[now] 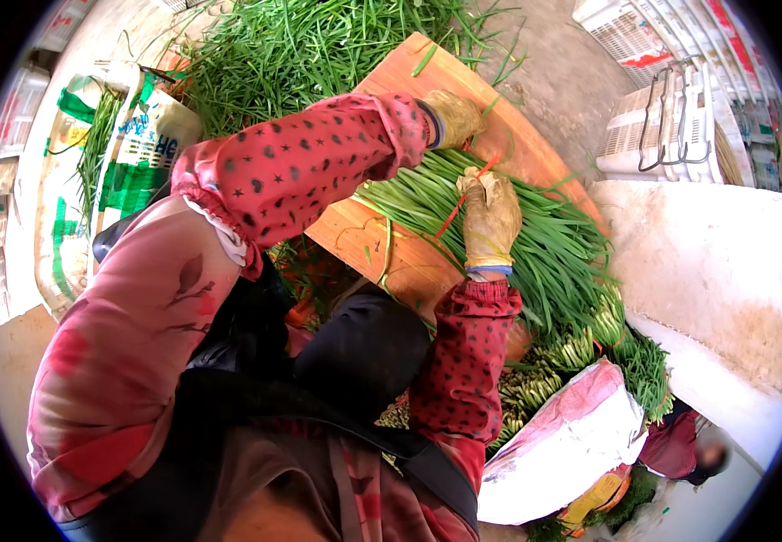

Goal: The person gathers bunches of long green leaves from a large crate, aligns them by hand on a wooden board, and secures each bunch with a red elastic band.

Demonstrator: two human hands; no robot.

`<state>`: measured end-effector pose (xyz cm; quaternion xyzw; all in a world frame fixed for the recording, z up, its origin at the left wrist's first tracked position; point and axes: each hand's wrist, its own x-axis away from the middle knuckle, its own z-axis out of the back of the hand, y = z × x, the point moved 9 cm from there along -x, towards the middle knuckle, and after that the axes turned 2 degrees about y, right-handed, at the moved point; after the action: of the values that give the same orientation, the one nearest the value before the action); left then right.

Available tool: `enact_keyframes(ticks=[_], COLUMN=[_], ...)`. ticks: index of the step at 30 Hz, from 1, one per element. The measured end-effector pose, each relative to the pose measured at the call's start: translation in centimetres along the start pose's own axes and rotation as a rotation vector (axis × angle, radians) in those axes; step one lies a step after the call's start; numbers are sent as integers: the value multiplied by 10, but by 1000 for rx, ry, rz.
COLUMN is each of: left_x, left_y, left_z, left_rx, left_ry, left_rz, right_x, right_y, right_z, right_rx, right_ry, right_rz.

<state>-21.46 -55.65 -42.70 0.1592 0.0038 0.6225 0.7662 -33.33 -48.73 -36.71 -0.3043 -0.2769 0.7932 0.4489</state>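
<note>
A bunch of green garlic chives (427,194) lies on a tilted wooden board (391,257), its leafy ends spreading to the right. Around the bunch runs a thin red tie (449,217). My right hand (492,219), in a stained yellowish glove, presses on the bunch, its fingers closed on the tie. Just beyond the bunch, my left hand (456,119), gloved alike, is curled over the board with a bit of red at its fingertips. Its palm side is hidden.
Loose chives (273,63) form a large heap beyond the board. Tied bunches (535,379) are stacked at near right beside a white sack (562,443). White crates (657,126) stand at far right, printed bags (142,149) at left. Another person (680,447) is at lower right.
</note>
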Motion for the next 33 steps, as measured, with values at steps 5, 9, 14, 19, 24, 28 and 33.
enact_keyframes(ticks=[5, 9, 14, 19, 24, 28, 33], left_x=[16, 30, 32, 29, 27, 22, 22], left_y=[20, 22, 8, -10, 1, -7, -6], left_z=[23, 8, -18, -38, -31, -39, -36], left_rx=[181, 636, 1316, 1240, 1176, 1158, 1080], left_ry=[139, 123, 62, 27, -43, -7, 45], left_rz=[-63, -108, 8, 182, 70, 91, 95], right_x=[6, 6, 4, 2, -2, -5, -9], right_y=[5, 9, 12, 14, 22, 25, 39], right_z=[3, -3, -6, -12, -15, -22, -27], right_rx=[-23, 33, 109, 144, 195, 190, 171], right_ry=[11, -37, -105, -129, -212, -220, -285], right_rz=[-49, -142, -234, -243, -277, -271, -372])
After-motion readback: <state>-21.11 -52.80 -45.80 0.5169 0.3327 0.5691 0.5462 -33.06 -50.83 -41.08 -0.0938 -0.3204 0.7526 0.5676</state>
